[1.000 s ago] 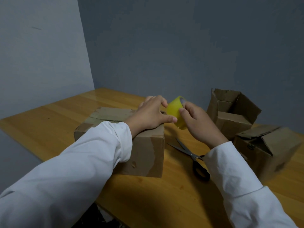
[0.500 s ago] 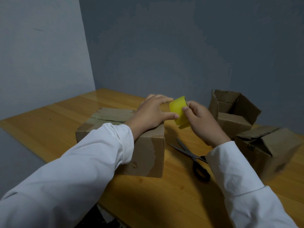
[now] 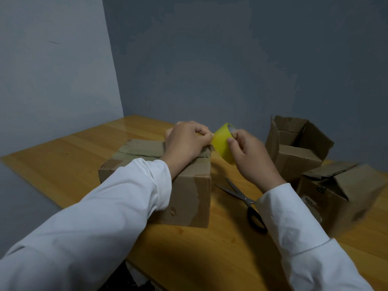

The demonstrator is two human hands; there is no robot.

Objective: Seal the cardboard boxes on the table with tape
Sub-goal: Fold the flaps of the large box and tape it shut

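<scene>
A closed cardboard box (image 3: 189,198) lies on the wooden table (image 3: 73,152) in front of me. My right hand (image 3: 249,156) grips a roll of yellow tape (image 3: 223,143) just beyond the box's right top edge. My left hand (image 3: 186,141) rests on the box's top near that edge, and its thumb and forefinger pinch the tape at the roll's left side. Two more boxes stand to the right: one with its flaps up (image 3: 298,148) at the back, one with loose flaps (image 3: 340,192) nearer me.
Black-handled scissors (image 3: 249,204) lie on the table between the closed box and the right-hand boxes, partly under my right sleeve. Grey walls meet in a corner behind the table. The table's left edge runs diagonally past the closed box.
My right hand has turned the tape roll a little and shifted it slightly up and right. My left hand's fingers have curled in to pinch the tape at the roll's edge.
</scene>
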